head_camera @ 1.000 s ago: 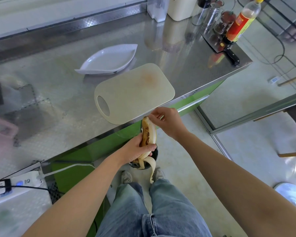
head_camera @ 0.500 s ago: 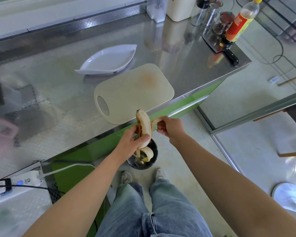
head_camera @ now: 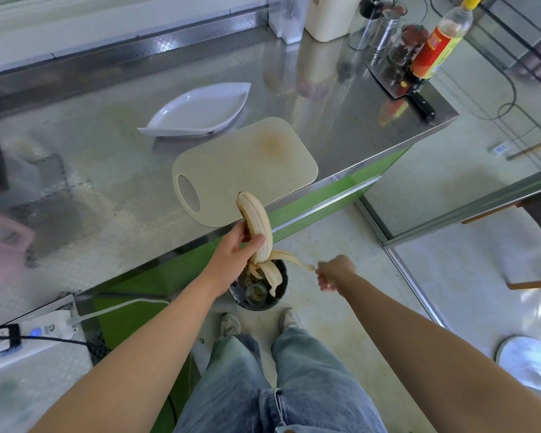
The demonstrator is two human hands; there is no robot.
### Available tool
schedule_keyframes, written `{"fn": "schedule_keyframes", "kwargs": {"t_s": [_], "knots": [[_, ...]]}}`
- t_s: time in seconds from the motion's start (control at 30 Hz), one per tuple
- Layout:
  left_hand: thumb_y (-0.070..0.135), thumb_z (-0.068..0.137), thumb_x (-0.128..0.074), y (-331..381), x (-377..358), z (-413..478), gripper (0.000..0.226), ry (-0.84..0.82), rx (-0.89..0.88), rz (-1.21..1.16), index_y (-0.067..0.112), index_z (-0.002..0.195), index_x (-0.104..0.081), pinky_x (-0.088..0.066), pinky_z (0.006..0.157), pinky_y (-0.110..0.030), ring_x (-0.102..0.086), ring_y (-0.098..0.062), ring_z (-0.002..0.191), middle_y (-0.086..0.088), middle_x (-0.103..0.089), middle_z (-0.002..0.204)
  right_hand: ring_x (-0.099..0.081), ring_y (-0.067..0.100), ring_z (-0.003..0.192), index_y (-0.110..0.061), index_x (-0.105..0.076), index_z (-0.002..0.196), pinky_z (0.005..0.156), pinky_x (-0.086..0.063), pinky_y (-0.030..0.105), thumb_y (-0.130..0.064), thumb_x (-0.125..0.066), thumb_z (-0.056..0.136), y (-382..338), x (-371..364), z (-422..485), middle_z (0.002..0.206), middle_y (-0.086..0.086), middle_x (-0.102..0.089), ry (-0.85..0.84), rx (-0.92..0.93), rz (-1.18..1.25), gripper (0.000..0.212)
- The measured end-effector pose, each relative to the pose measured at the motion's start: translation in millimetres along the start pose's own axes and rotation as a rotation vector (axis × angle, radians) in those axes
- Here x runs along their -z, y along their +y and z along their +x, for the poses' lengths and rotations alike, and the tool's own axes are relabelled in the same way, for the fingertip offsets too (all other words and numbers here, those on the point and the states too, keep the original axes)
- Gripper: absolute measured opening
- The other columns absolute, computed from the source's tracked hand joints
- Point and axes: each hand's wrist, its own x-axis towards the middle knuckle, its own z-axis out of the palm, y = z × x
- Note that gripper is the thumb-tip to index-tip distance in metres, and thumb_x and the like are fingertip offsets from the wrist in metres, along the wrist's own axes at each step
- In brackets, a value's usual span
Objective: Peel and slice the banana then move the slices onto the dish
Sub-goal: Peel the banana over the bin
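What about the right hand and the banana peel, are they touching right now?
Touching. The head view shows the right hand pinching the end of a peel strip that stretches sideways from the banana.

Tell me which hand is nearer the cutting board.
Left. The left hand, gripping the banana, is just short of the cutting board; the right hand pinches a peel strip farther back.

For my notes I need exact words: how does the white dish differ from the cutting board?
The dish is white and leaf-shaped with a raised rim; the cutting board is beige, flat, a rounded rectangle with an oval handle hole. The dish lies farther back on the steel counter; the cutting board lies by its front edge. The cutting board has a brownish stain; the dish looks clean. Both are bare of food.
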Motion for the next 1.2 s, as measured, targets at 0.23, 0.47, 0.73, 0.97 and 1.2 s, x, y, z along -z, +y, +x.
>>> {"fn": "schedule_keyframes", "kwargs": {"t_s": [0.23, 0.47, 0.73, 0.97, 1.2], "knots": [[0.018, 0.097, -0.043, -1.5, -12.0, -3.3, 0.036, -0.132, 0.126, 0.145, 0.028, 0.131, -0.045, -0.04, 0.09, -0.017, -0.05, -0.001, 0.117, 0.007, -0.056, 0.129, -0.065, 0.016, 0.075, -0.007, -0.069, 0.103, 0.071, -0.058, 0.03, -0.03, -0.056, 0.096, -80.1, -6.1, -57.4, 0.09, 0.006, -0.07, -0.314, 0.558, 0.201, 0.027], [0.046, 0.086, -0.064, -6.9, -16.1, -2.0, 0.062, -0.145, 0.071, 0.233, 0.027, 0.14, -0.038, -0.041, 0.097, -0.023, -0.051, -0.002, 0.12, 0.012, -0.056, 0.129, -0.067, 0.017, 0.071, 0.0, -0.068, 0.096, 0.074, -0.059, 0.032, -0.029, -0.072, 0.084, -91.9, -9.2, -63.1, 0.083, 0.008, -0.069, -0.352, 0.461, 0.199, 0.032], [0.028, 0.09, -0.064, -9.0, -19.6, -3.1, 0.047, -0.059, 0.018, 0.261, 0.019, 0.132, -0.044, -0.043, 0.075, -0.006, -0.057, -0.007, 0.102, 0.001, -0.06, 0.116, -0.065, 0.013, 0.054, -0.011, -0.067, 0.064, 0.062, -0.059, 0.027, -0.022, -0.069, 0.087, -91.7, -9.0, -65.4, 0.058, 0.002, -0.067, -0.095, 0.776, -0.038, 0.025], [0.028, 0.089, -0.065, -6.3, -12.6, -2.6, 0.043, -0.093, 0.024, 0.309, 0.028, 0.127, -0.045, -0.045, 0.082, -0.018, -0.058, -0.001, 0.098, 0.009, -0.061, 0.11, -0.066, 0.01, 0.058, 0.001, -0.07, 0.086, 0.058, -0.057, 0.023, -0.026, -0.069, 0.087, -87.9, -7.3, -63.8, 0.066, 0.004, -0.069, -0.184, 0.738, 0.036, 0.027], [0.024, 0.09, -0.065, -7.5, -14.0, -7.9, 0.04, -0.147, 0.031, 0.327, 0.023, 0.125, -0.046, -0.044, 0.073, -0.01, -0.055, 0.007, 0.085, 0.009, -0.059, 0.102, -0.063, 0.009, 0.048, -0.008, -0.067, 0.072, 0.052, -0.053, 0.019, -0.02, -0.067, 0.088, -86.3, -7.4, -60.5, 0.06, 0.003, -0.067, -0.101, 0.786, -0.12, 0.02]]}}
